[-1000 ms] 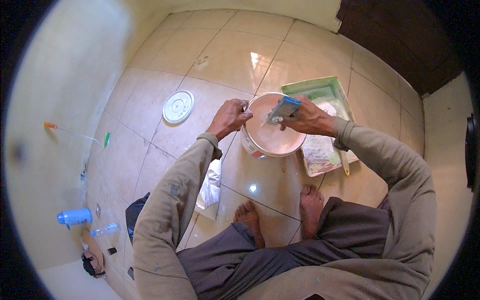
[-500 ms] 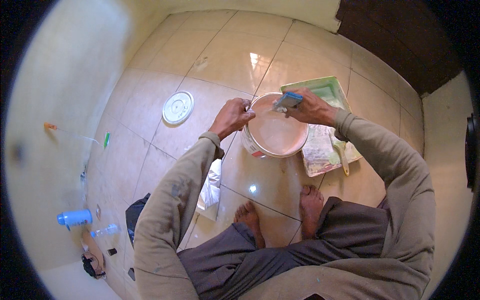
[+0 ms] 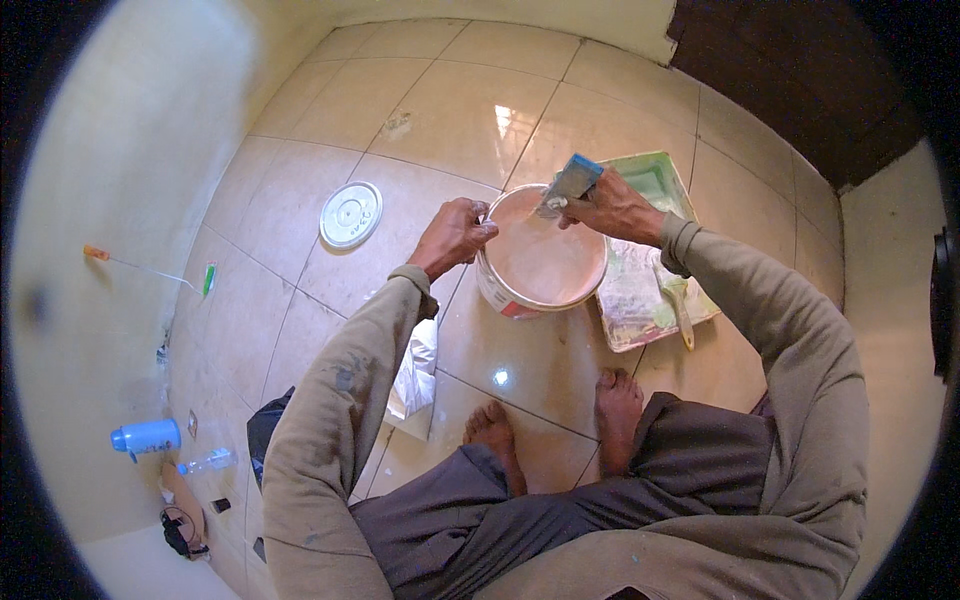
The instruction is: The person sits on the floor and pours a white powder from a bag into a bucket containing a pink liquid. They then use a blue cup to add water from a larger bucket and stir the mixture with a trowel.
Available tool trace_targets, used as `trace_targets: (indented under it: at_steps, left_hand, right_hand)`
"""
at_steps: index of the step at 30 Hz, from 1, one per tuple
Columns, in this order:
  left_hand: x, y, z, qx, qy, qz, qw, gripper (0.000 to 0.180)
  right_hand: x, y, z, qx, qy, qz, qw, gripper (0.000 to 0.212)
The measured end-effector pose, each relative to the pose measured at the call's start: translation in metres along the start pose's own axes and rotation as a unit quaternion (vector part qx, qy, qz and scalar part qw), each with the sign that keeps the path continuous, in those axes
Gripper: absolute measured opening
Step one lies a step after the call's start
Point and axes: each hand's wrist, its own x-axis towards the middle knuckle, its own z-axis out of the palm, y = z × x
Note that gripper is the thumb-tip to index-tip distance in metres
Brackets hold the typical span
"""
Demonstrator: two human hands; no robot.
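Note:
A white bucket (image 3: 513,303) stands on the tiled floor in front of my feet, with pale pinkish, creamy stuff (image 3: 545,265) inside. My left hand (image 3: 450,238) is closed on the bucket's left rim, thumb and fingers pinching the edge. In my right hand (image 3: 620,210) is a flat scraper (image 3: 574,184), blue at its upper edge and greyish lower down. It tilts over the far right rim, its lower edge above the stuff. Pale smears mark the scraper and my fingers. The right fingers are partly hidden behind it.
Right of the bucket lie a green paint tray (image 3: 683,190) and a stained tray (image 3: 625,325) with a paintbrush (image 3: 680,305) on it. A round white lid (image 3: 351,215) lies left. A white bag (image 3: 415,375), blue bottle (image 3: 148,437) and small roller (image 3: 208,279) are further left.
The scraper has swung from lying nearly flat over the bucket to a steeper tilt at the far rim. My left hand stays on the rim.

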Motion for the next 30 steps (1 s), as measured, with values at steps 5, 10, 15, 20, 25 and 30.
trace_targets:
  at_steps: [5,10,15,20,25,30]
  left_hand:
    - [0.002,0.010,0.000,0.011,0.002,-0.010,1.000,0.023]
    - [0.002,0.006,0.000,0.002,0.000,-0.022,1.000,0.021]
    - [0.001,-0.003,0.001,-0.028,0.011,-0.016,0.999,0.021]
    - [0.006,0.000,0.002,-0.016,0.009,-0.008,1.000,0.021]
    - [0.004,0.002,0.001,-0.011,0.004,-0.026,1.000,0.021]
    - [0.000,-0.001,0.000,-0.028,0.011,-0.024,0.999,0.020]
  right_hand:
    - [-0.019,-0.001,0.004,0.018,-0.016,0.032,0.999,0.018]
    - [-0.015,-0.003,0.008,0.103,-0.021,0.052,0.993,0.026]
    - [0.000,0.003,0.000,0.017,0.003,0.022,1.000,0.023]
    - [-0.021,-0.001,0.002,0.028,-0.015,0.010,0.999,0.023]
    - [-0.006,-0.004,0.011,0.108,-0.010,0.056,0.993,0.030]
    - [-0.003,0.011,-0.004,-0.090,-0.001,-0.003,0.996,0.028]
